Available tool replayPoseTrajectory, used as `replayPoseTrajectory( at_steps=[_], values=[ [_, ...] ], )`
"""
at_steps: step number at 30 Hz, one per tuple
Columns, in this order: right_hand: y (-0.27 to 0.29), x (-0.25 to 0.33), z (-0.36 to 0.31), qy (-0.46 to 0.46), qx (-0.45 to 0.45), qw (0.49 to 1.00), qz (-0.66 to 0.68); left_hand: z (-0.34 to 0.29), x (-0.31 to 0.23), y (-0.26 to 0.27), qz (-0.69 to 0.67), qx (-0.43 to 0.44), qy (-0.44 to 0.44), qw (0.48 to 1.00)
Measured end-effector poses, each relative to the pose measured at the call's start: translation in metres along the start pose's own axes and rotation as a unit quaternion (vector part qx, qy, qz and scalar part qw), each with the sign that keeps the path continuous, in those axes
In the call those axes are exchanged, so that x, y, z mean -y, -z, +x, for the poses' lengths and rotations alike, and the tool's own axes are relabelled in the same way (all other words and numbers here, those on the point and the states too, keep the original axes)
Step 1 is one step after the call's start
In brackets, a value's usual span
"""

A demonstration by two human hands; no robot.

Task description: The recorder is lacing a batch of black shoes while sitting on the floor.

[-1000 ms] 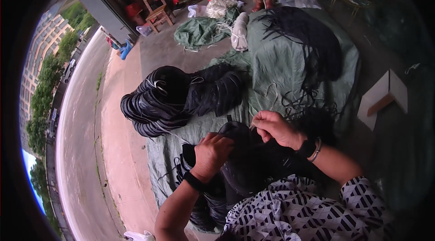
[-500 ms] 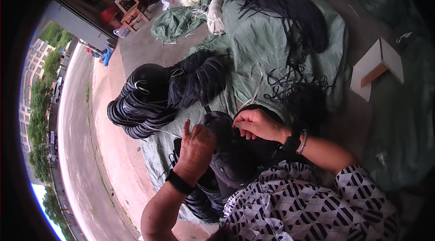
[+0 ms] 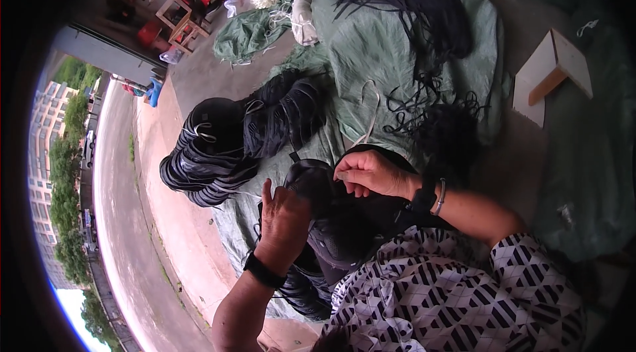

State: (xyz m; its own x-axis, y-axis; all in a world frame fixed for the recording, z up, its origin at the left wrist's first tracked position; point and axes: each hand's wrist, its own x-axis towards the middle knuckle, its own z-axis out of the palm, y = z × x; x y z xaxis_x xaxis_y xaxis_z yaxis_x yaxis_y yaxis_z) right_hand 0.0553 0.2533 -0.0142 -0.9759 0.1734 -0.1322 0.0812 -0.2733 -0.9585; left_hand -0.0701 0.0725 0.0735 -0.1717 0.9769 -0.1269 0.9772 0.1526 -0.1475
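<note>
My left hand (image 3: 283, 223) presses on a thick bundle of black straps (image 3: 331, 219) that lies in my lap, its fingers curled over the bundle's near end. My right hand (image 3: 370, 173) pinches the top of the same bundle, fingers closed on a strap loop. A white cord (image 3: 366, 120) runs up from between my hands over the green tarp (image 3: 371, 47). Both wrists wear black bands, and the right one also has a thin bangle.
Tied bundles of black straps (image 3: 225, 143) are piled to the left on the tarp. Loose black straps (image 3: 424, 14) spread at the top and a dark tangle (image 3: 450, 130) lies right of my hands. A white board with a wooden block (image 3: 550, 74) sits right. Crates and stools (image 3: 179, 14) stand far back.
The view has swung so the piles sit higher and closer. My hands have drawn together on the lap bundle, the left one shifting up to its end.
</note>
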Motion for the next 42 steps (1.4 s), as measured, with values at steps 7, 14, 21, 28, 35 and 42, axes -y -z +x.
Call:
replayPoseTrajectory(
  at_steps=[7,14,21,28,35,42],
  values=[
    [0.002,0.0,-0.003,-0.004,-0.001,1.0,0.03,-0.009,-0.005,-0.002,-0.069,-0.029,0.042,0.996],
    [0.002,-0.001,-0.006,0.014,-0.001,0.999,0.047,0.001,-0.005,-0.007,-0.018,0.012,0.015,1.0],
    [0.002,-0.001,-0.005,0.025,-0.01,0.997,0.068,0.008,-0.013,-0.002,-0.048,0.005,0.026,0.998],
    [0.009,-0.006,-0.006,0.026,-0.015,0.994,0.108,-0.005,-0.017,-0.012,-0.111,-0.109,0.079,0.985],
    [0.004,-0.004,-0.003,0.058,0.026,0.994,0.084,0.0,-0.036,-0.033,-0.158,-0.185,0.141,0.96],
    [0.016,-0.007,-0.002,-0.001,-0.012,0.983,0.185,-0.006,-0.031,-0.019,-0.042,-0.134,0.029,0.99]
  ],
)
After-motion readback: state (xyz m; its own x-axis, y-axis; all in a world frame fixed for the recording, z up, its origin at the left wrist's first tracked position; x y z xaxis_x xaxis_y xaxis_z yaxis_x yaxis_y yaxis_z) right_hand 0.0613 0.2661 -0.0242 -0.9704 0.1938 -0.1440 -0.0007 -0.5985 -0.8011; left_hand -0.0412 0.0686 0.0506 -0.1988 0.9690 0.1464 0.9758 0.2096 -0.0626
